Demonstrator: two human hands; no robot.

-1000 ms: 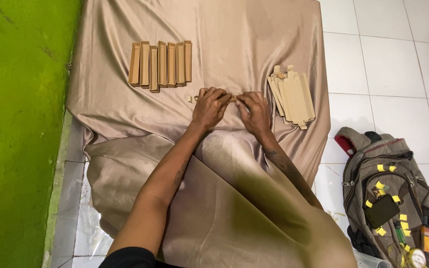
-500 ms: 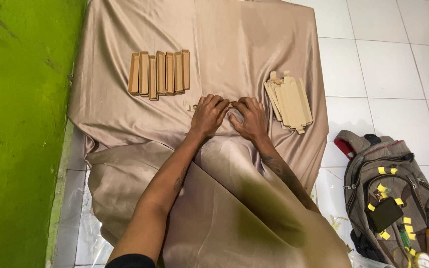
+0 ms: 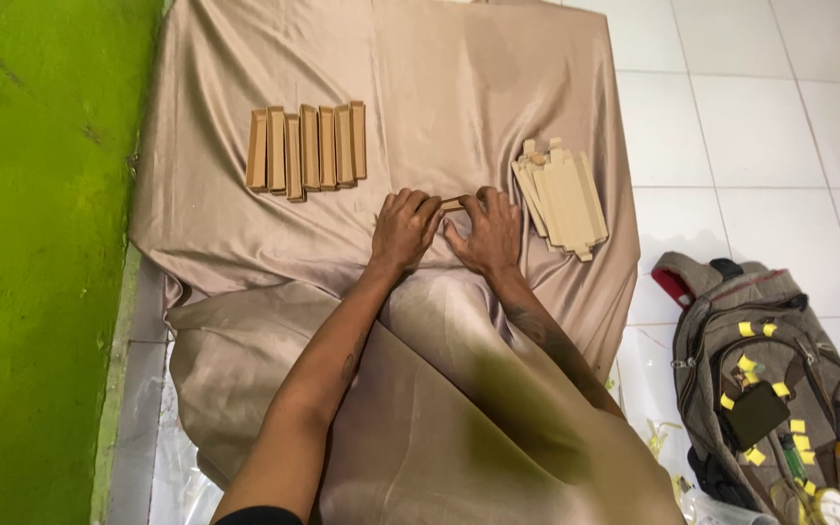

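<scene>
We see the left hand (image 3: 402, 228) and right hand (image 3: 486, 231) meeting on the tan cloth (image 3: 459, 87), both pinching one small cardboard piece (image 3: 452, 204) between their fingertips; its long axis runs left-right. Beyond left lies the row of folded boxes (image 3: 305, 149), right the flat stack (image 3: 562, 197).

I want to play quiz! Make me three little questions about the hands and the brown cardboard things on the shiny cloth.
1. True or false: both hands hold one small brown cardboard piece between them.
2. Which lies nearer the right hand? A) the row of folded brown boxes B) the stack of flat cardboard sheets
3. Fill in: right of the beige cloth, on the white tiled floor, lies a grey ____.

Key:
1. True; the left hand and right hand meet on it.
2. B
3. backpack
</scene>
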